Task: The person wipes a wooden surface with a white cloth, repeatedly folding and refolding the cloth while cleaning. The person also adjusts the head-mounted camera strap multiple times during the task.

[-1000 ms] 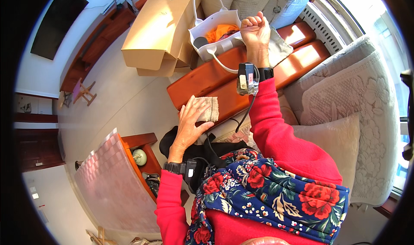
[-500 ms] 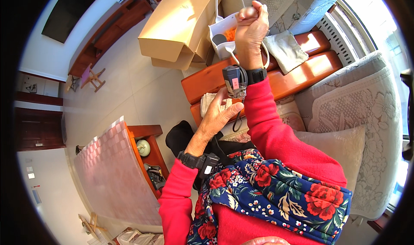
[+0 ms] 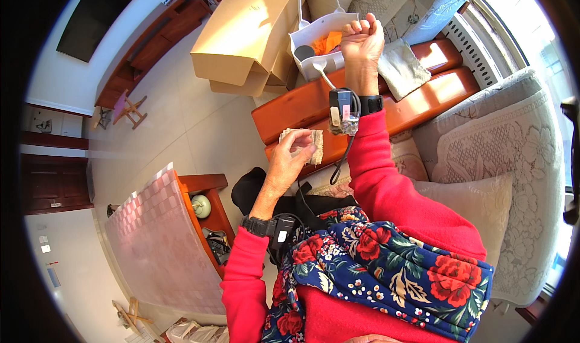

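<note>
My right hand (image 3: 362, 45) is raised in front of the white tote bag, palm showing, with half-curled fingers and nothing visible in it. A black strap (image 3: 370, 104) circles that wrist. A small black box with a clear part (image 3: 343, 108) hangs at its side, trailing a looped black cable (image 3: 339, 168). Lower and to the left, my left hand (image 3: 284, 168) has loosely bent fingers, thumb and fingertips apart, holding nothing I can see. Behind its fingers lies a folded beige cloth (image 3: 317, 148) on the wooden bench. Another black strapped device (image 3: 280, 232) sits on my left wrist.
The white tote bag (image 3: 329, 62) with orange contents stands on the reddish wooden bench (image 3: 417, 110), beside a large cardboard box (image 3: 235, 41). A grey towel (image 3: 406, 71) lies to the right. A cloth-covered table (image 3: 163, 246) stands left; a lace-covered sofa (image 3: 489, 131) is at right.
My left hand has drawn away from the box at my right wrist, down and left, its fingers bending. My right hand has shifted slightly right and turned; the box hangs further right.
</note>
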{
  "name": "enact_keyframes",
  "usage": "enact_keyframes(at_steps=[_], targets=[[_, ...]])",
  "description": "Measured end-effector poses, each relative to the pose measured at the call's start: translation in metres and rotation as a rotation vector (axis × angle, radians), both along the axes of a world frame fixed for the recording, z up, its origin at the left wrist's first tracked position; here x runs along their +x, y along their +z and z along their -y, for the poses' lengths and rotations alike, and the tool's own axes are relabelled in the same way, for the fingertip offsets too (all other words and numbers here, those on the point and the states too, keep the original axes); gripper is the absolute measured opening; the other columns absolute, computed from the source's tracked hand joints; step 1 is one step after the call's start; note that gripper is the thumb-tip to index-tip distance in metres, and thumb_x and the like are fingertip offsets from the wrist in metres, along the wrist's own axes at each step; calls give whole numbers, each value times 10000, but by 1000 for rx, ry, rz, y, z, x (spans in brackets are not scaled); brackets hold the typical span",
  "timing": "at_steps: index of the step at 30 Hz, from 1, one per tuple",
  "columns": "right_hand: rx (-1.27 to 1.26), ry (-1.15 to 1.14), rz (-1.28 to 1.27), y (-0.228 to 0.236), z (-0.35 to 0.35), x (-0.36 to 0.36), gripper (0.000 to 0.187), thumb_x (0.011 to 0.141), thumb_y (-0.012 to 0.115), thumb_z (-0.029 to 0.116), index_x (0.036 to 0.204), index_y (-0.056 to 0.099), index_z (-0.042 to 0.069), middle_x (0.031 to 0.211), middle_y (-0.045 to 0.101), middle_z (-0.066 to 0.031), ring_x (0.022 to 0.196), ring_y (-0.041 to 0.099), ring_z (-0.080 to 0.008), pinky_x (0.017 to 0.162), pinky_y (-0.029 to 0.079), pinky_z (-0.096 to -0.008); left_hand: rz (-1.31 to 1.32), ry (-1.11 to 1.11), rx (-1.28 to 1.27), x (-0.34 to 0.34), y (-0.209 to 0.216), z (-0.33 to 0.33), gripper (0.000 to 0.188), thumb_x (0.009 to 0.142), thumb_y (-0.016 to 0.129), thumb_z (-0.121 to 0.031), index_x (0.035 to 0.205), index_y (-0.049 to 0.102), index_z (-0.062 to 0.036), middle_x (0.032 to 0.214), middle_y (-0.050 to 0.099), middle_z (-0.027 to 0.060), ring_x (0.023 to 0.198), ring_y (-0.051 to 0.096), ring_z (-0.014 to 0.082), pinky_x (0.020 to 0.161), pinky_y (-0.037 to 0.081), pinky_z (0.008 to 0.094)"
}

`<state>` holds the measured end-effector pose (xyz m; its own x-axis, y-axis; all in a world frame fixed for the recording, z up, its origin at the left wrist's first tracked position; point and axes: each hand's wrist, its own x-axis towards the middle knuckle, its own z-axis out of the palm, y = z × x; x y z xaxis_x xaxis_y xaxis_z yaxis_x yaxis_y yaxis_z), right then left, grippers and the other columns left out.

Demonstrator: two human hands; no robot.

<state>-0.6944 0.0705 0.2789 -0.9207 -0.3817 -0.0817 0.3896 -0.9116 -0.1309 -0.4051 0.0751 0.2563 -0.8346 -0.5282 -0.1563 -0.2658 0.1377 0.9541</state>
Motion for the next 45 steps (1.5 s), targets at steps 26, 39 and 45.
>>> enact_keyframes(at_steps=[26, 39, 45], targets=[[2091, -97, -1568, -122, -181, -64, 680, 827, 645, 538, 1409, 469, 233, 1505, 345, -176, 1407, 270, -388, 1116, 226, -558, 153, -328, -764, 20, -49, 24, 703, 771, 722, -165, 1418, 446, -151, 1498, 375, 88, 1422, 276, 296, 1141, 212, 488], [2364, -320, -1564, -125, -180, -63, 599, 810, 627, 187, 1382, 472, 273, 1442, 443, -103, 1329, 398, -334, 1043, 345, -540, -5, -73, -765, 8, -49, 26, 389, 816, 633, -42, 1203, 611, -80, 1119, 649, 114, 1082, 576, 320, 978, 395, 424], [2668, -232, -1203, -116, -227, -119, 538, 814, 584, 144, 1339, 505, 230, 1370, 503, -121, 1256, 466, -332, 961, 427, -562, -86, 30, -328, 37, -46, 28, 287, 908, 577, -48, 1194, 596, -30, 1148, 651, 94, 1120, 578, 226, 986, 420, 337]])
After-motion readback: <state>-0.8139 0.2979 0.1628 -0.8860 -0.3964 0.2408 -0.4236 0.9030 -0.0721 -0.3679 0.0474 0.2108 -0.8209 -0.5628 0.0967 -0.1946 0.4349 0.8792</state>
